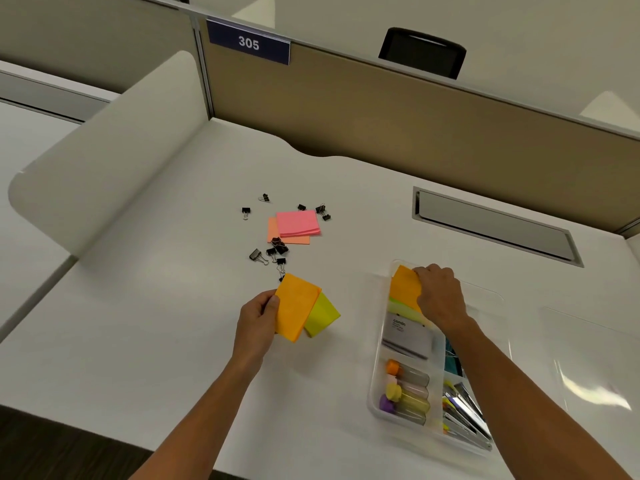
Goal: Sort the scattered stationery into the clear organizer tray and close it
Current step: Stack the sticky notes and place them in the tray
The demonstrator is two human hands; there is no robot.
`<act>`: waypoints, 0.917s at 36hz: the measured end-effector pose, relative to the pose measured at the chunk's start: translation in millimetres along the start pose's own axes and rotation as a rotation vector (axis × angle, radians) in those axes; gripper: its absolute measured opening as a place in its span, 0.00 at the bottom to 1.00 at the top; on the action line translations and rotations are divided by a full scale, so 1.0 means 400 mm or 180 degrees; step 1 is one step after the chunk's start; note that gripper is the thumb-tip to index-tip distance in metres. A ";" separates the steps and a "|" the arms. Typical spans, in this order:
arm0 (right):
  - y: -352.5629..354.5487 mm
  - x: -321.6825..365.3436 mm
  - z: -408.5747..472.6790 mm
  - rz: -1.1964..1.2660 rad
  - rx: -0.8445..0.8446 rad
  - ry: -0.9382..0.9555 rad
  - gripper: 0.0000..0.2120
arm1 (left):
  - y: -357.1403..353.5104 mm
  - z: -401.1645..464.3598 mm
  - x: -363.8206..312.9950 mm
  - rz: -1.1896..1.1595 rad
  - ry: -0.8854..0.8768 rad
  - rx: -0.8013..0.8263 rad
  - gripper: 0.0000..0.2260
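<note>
A white desk [173, 341] spreads under both hands, with a tan partition [415, 133] well beyond the fingertips, carrying a blue sign [248, 42] marked 305. A grey cable hatch [495, 225] is set in the desk past the right knuckles.

The clear tray [375, 386] lies under the right hand [440, 296], and its lid [588, 368] rests on the desk just to the outside of that wrist. The right fingers are curled down over an orange pad [403, 287], gripping it at the tray's far end, above a green pad [401, 306] and a white box [408, 336]. Nearer the wrist sit capped tubes [408, 393] (orange, pink, yellow, purple tops) and, beside them, dark pens [465, 417].

The left hand [258, 323] pinches a second orange pad [296, 306] with the thumb on top, fingers curled behind; a yellow-green pad [323, 315] is fanned out behind it, in the same grip as far as can be told.

Beyond the left fingertips a pink pad [298, 223] overlaps a salmon pad [273, 232] on the desk. Black clips [275, 251] lie scattered around them, the nearest just beyond the held pad's far corner.
</note>
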State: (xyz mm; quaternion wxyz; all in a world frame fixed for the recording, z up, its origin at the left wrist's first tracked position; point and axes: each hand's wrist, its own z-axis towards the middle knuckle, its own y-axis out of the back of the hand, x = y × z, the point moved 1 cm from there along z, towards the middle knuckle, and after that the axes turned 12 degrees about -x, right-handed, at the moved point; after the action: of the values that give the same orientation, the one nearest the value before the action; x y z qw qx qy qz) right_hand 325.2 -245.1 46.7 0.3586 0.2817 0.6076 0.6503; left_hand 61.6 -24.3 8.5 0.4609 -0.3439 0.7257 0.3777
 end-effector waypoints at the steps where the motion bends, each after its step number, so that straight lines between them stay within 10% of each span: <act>1: 0.002 0.008 -0.002 -0.0113 0.0019 -0.0012 0.21 | 0.003 0.003 0.000 0.0000 0.0003 0.0001 0.12; 8: -0.011 0.038 -0.024 -0.0598 0.0016 -0.0106 0.19 | 0.026 0.013 0.009 -0.0028 0.0019 0.0028 0.12; 19: 0.046 0.216 -0.048 0.1169 -0.1444 0.0349 0.14 | 0.035 0.035 0.023 -0.0024 0.0061 0.0067 0.09; 28: -0.032 0.402 -0.099 0.1323 0.0607 0.0342 0.33 | 0.045 0.038 0.011 -0.0152 0.0074 0.0044 0.04; 33: -0.066 0.441 -0.122 0.0800 0.0531 0.0217 0.42 | 0.068 0.027 0.018 -0.0203 0.0106 -0.0029 0.05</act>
State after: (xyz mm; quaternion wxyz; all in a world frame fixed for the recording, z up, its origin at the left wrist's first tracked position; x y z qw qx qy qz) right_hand 186.1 -131.0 3.2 0.2290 0.3621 0.6313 0.6465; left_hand 40.3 -2.9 4.8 0.4590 -0.3752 0.7202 0.3603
